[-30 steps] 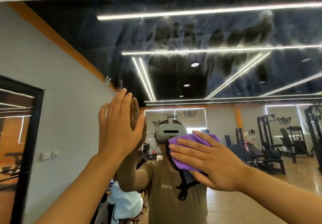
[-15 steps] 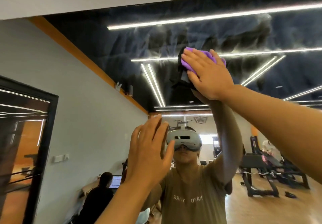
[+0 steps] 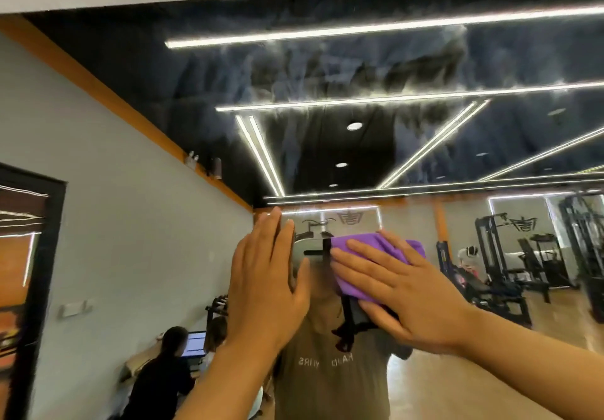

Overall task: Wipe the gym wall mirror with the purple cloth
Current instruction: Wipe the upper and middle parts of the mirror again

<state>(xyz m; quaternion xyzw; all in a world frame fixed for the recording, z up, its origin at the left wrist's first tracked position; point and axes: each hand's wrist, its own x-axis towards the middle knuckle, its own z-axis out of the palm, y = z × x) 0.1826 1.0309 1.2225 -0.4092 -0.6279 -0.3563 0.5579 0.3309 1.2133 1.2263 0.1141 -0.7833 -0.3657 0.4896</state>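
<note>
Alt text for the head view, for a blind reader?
The right hand presses a purple cloth flat against a gym wall mirror. The left hand is raised open beside it. Hazy streaks cover the upper glass.

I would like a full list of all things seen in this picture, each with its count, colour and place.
mirror: one, smeared with hazy streaks in its upper part, fills the wall ahead.
cloth: one, purple, flat on the mirror at centre, under the right hand.
light strips: several, white, reflected in the upper mirror.
gym machines: several, black, reflected at right.
seated people: two, reflected at lower left, one in black.
laptop: one, lit screen, reflected beside them.
door frame: one, black, far left.
left hand: one, open, fingers straight up at the mirror.
right hand: one, fingers spread, presses the cloth.
</note>
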